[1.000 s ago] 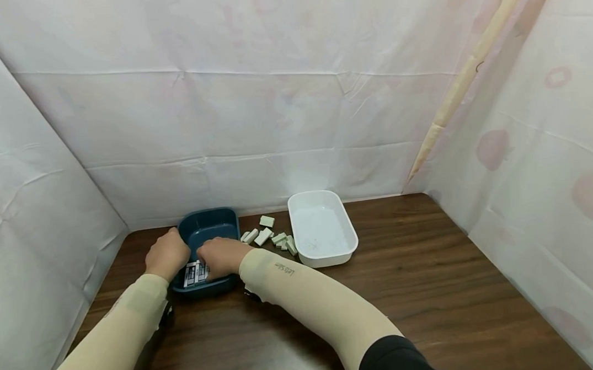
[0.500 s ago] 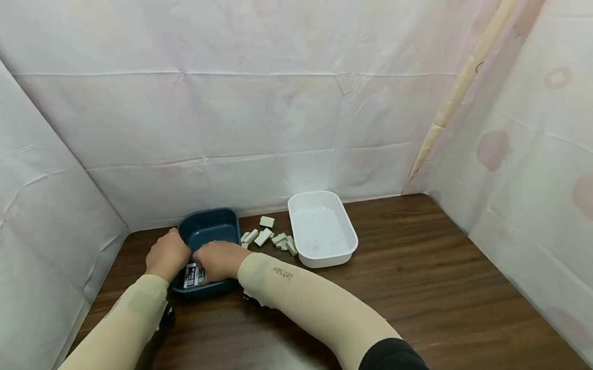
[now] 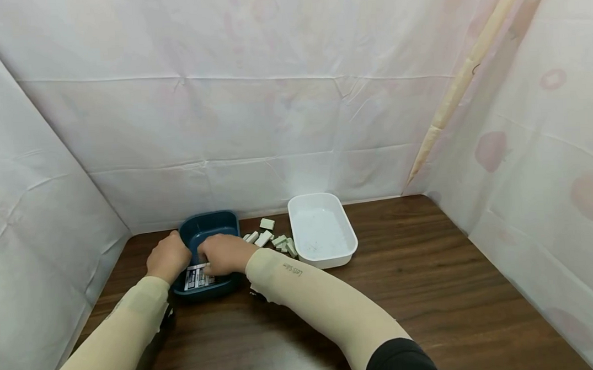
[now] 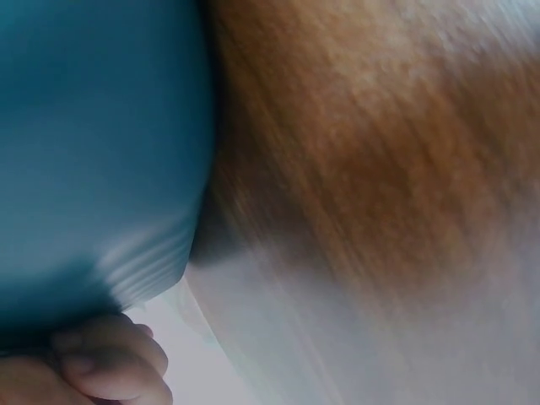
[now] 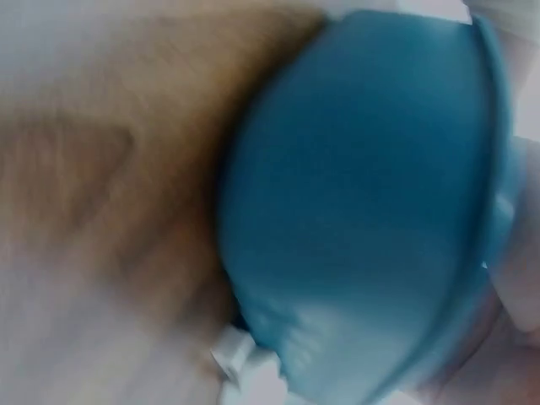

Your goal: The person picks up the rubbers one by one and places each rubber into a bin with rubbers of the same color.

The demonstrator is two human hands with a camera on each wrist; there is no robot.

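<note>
A dark blue tray [image 3: 214, 224] stands at the table's far left. My left hand [image 3: 168, 258] grips its left rim; in the left wrist view curled fingers [image 4: 110, 367] lie against the blue tray wall [image 4: 93, 152]. My right hand [image 3: 223, 254] reaches into the tray from the right, and its curled fingers pinch a white printed label [image 3: 195, 277] lying at the tray's near end. The right wrist view shows only the blurred blue tray wall [image 5: 363, 194] up close.
Several pale green blocks [image 3: 271, 238] lie scattered between the blue tray and a white tray [image 3: 348, 240] to the right. White sheeting walls the brown table [image 3: 430, 289] at back and on both sides.
My right hand has shifted slightly towards the far side, and more of the label shows. The left hand keeps its place on the rim.
</note>
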